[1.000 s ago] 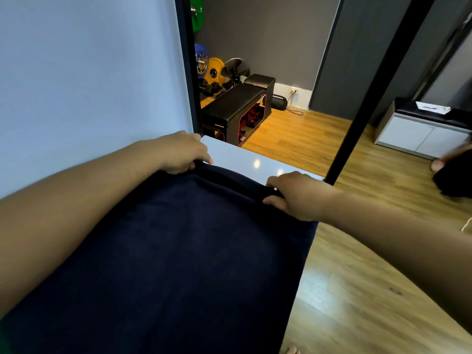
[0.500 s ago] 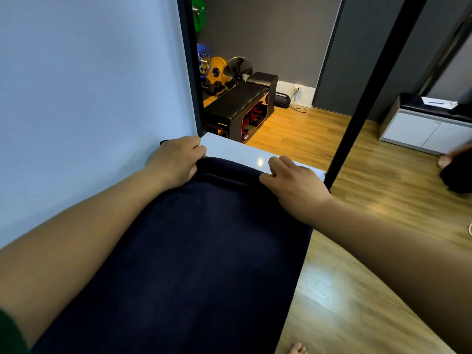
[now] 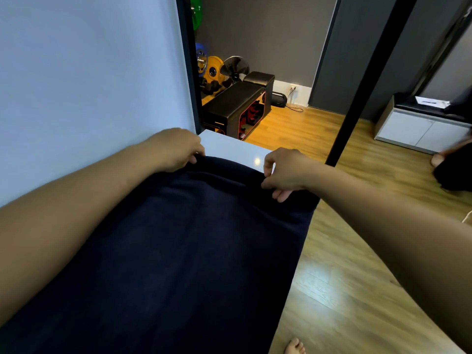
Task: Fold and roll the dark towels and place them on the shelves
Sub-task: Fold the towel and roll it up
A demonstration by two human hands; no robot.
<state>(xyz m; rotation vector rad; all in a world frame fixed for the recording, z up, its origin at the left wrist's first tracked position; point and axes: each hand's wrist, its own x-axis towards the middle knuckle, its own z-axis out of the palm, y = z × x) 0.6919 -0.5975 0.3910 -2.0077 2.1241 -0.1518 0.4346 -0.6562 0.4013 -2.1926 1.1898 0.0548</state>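
A dark navy towel [image 3: 184,251] lies lengthwise on a white shelf surface [image 3: 229,149], covering most of it and running toward me. Its far end is bunched into a low fold. My left hand [image 3: 176,149] pinches the far left corner of that fold, fingers curled into the cloth. My right hand [image 3: 283,172] grips the far right corner at the shelf's edge, thumb and fingers closed on the fabric. Both forearms reach over the towel's sides.
A pale wall [image 3: 89,85] stands close on the left. A black upright post [image 3: 357,98] rises at the shelf's far right corner. Beyond are a black bench [image 3: 235,106], weight plates [image 3: 212,70], a white cabinet [image 3: 419,129] and wooden floor [image 3: 344,277]. Another person's dark shape [image 3: 454,172] is at right.
My hands went from pressing on the far fold to pinching its corners. The right hand shifted outward to the towel's right edge, and the fold looks thicker.
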